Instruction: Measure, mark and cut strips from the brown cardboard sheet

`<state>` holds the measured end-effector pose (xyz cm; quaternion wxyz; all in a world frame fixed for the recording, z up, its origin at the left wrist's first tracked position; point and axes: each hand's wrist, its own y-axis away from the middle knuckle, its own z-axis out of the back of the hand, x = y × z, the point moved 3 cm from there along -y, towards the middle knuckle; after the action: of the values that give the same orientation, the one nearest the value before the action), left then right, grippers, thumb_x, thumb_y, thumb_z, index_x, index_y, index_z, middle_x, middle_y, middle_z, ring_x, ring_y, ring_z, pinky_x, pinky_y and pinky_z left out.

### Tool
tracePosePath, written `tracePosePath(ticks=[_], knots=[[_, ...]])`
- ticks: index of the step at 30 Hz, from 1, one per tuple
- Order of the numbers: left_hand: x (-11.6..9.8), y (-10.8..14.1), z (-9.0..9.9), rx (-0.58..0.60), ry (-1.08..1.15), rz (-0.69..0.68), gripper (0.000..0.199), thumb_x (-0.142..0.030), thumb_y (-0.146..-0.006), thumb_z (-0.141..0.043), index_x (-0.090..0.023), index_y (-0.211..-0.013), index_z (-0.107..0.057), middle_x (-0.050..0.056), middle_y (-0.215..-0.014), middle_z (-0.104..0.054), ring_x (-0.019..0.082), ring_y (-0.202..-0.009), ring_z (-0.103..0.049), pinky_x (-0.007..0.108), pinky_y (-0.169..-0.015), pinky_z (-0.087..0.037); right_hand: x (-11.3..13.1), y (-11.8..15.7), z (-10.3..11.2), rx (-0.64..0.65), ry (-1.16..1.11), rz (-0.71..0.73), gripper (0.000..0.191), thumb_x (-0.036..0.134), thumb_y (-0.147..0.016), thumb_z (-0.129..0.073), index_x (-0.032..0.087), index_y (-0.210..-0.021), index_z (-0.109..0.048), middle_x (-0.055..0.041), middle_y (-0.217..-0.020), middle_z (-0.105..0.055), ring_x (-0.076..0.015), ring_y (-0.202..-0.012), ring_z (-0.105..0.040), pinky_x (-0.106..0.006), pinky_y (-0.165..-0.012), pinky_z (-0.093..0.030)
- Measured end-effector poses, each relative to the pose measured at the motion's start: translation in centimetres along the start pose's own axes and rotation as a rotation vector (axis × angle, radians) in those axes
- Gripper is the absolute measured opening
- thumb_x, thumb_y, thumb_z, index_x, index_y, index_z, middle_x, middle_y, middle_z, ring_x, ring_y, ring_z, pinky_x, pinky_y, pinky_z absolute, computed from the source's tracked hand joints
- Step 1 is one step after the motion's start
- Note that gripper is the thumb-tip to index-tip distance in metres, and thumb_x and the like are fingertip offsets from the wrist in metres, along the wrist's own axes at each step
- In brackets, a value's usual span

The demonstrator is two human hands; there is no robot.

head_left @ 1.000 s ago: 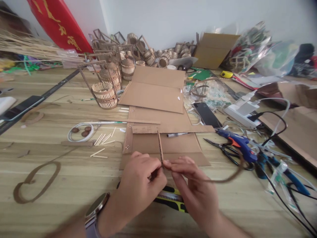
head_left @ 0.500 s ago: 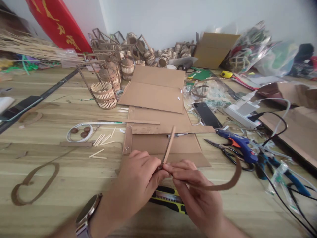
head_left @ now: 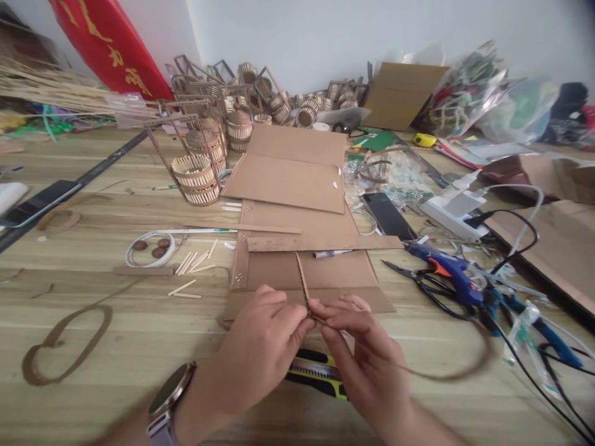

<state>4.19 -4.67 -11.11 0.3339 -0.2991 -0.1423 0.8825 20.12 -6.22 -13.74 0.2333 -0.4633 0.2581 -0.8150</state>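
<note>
Between my fingertips is a narrow cardboard strip (head_left: 301,275), bent where both hands meet. Its short end points up and away, while a long curled tail sweeps out to the right, blurred. My left hand (head_left: 263,337) pinches the strip at the bend, the thumb tip against it. My right hand (head_left: 372,356) grips it just beside, fingers closed along the strip. Under the hands lies a yellow and black utility knife (head_left: 316,373), partly covered by them. Cut cardboard sheets (head_left: 320,269) are spread just beyond.
On the right lie scissors (head_left: 430,285), a blue glue gun (head_left: 446,272), a phone (head_left: 388,215) and a power strip (head_left: 450,217) with cables. To the left are small sticks (head_left: 188,263), brown beads (head_left: 158,252) and a coiled strip (head_left: 32,362). Little slatted buckets (head_left: 195,179) stand behind.
The strip's upright end has swung from leaning right to leaning left. Its curled tail has moved further right and lower. My right hand has shifted slightly; the things on the table stay put.
</note>
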Motion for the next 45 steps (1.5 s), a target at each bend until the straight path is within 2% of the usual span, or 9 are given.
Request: tracePosePath(ticks=[5,10,18,20,25,29,33,42,45], knots=[[0.5,-0.1,0.2,0.075,0.094,-0.031,0.04,-0.024,-0.106,-0.031,-0.018,-0.07,-0.047,0.0,-0.064,-0.051,0.015,-0.063,-0.047,0.026,-0.063,-0.036,-0.2,-0.1,0.0,0.005,-0.115,-0.09,0.006,0.022,-0.093,-0.06,0.028,-0.092,-0.058,-0.0022,-0.092,-0.078,-0.021,-0.086,-0.075,-0.04,-0.087,-0.051],[1.0,-0.2,0.3,0.082,0.13,-0.028,0.039,-0.025,-0.106,-0.032,-0.019,-0.07,-0.046,-0.001,-0.064,-0.05,0.015,-0.063,-0.045,0.026,-0.063,-0.035,-0.2,-0.4,0.1,-0.012,-0.146,-0.127,0.007,0.029,-0.097,-0.056,0.027,-0.09,-0.056,-0.0034,-0.088,-0.079,-0.0214,-0.084,-0.075,-0.041,-0.086,-0.053],[0.9,-0.2,0.3,0.132,0.188,-0.029,0.035,-0.022,-0.104,-0.038,-0.018,-0.07,-0.045,-0.003,-0.063,-0.047,0.013,-0.064,-0.044,0.027,-0.068,-0.035,-0.5,-1.0,0.3,-0.04,-0.328,-0.264,0.006,0.029,-0.098,-0.054,0.028,-0.094,-0.057,-0.0009,-0.082,-0.078,-0.0172,-0.081,-0.075,-0.03,-0.072,-0.058],[0.9,-0.1,0.3,0.133,0.172,-0.02,0.033,-0.02,-0.103,-0.039,-0.018,-0.07,-0.045,-0.004,-0.063,-0.047,0.013,-0.064,-0.044,0.028,-0.069,-0.034,-0.4,-0.8,0.3,-0.024,-0.297,-0.237,0.004,0.028,-0.098,-0.054,0.028,-0.095,-0.057,-0.0013,-0.085,-0.078,-0.0179,-0.084,-0.075,-0.031,-0.071,-0.057],[0.6,-0.1,0.5,0.061,0.044,0.045,0.033,-0.028,-0.104,-0.04,-0.018,-0.075,-0.053,-0.001,-0.065,-0.054,0.016,-0.065,-0.048,0.03,-0.065,-0.033,0.0,0.0,0.3,0.017,-0.131,-0.019,0.014,0.015,-0.094,-0.055,0.028,-0.098,-0.051,-0.0022,-0.098,-0.079,-0.0218,-0.094,-0.074,-0.041,-0.087,-0.05],[0.3,-0.1,0.4,-0.006,-0.075,0.041,0.041,-0.026,-0.106,-0.032,-0.017,-0.072,-0.054,0.0,-0.064,-0.055,0.016,-0.063,-0.049,0.03,-0.063,-0.035,0.2,-0.1,0.4,0.031,0.005,0.071,0.021,0.014,-0.09,-0.06,0.027,-0.105,-0.053,-0.0042,-0.106,-0.077,-0.0214,-0.098,-0.073,-0.04,-0.09,-0.047],[0.1,0.1,0.1,-0.017,-0.095,0.028,0.041,-0.022,-0.105,-0.032,-0.017,-0.07,-0.052,0.0,-0.063,-0.054,0.016,-0.062,-0.048,0.029,-0.062,-0.036,0.4,-0.4,0.3,0.052,0.111,0.103,0.021,0.014,-0.088,-0.062,0.028,-0.102,-0.057,-0.0031,-0.105,-0.077,-0.0212,-0.095,-0.074,-0.039,-0.088,-0.047],[0.4,-0.2,0.4,0.088,0.103,-0.049,0.033,-0.017,-0.102,-0.037,-0.018,-0.071,-0.046,-0.002,-0.065,-0.051,0.014,-0.064,-0.045,0.029,-0.067,-0.036,-0.3,-0.4,0.3,-0.002,-0.177,-0.171,0.006,0.024,-0.096,-0.056,0.028,-0.093,-0.058,-0.0014,-0.089,-0.078,-0.0199,-0.087,-0.074,-0.036,-0.078,-0.055],[0.6,-0.2,0.4,0.085,0.107,-0.021,0.032,-0.017,-0.102,-0.038,-0.018,-0.072,-0.047,-0.002,-0.066,-0.053,0.014,-0.066,-0.047,0.029,-0.068,-0.036,-0.2,-0.4,0.4,-0.001,-0.2,-0.171,0.006,0.023,-0.096,-0.056,0.028,-0.096,-0.058,-0.0032,-0.091,-0.078,-0.0206,-0.089,-0.074,-0.037,-0.076,-0.057]])
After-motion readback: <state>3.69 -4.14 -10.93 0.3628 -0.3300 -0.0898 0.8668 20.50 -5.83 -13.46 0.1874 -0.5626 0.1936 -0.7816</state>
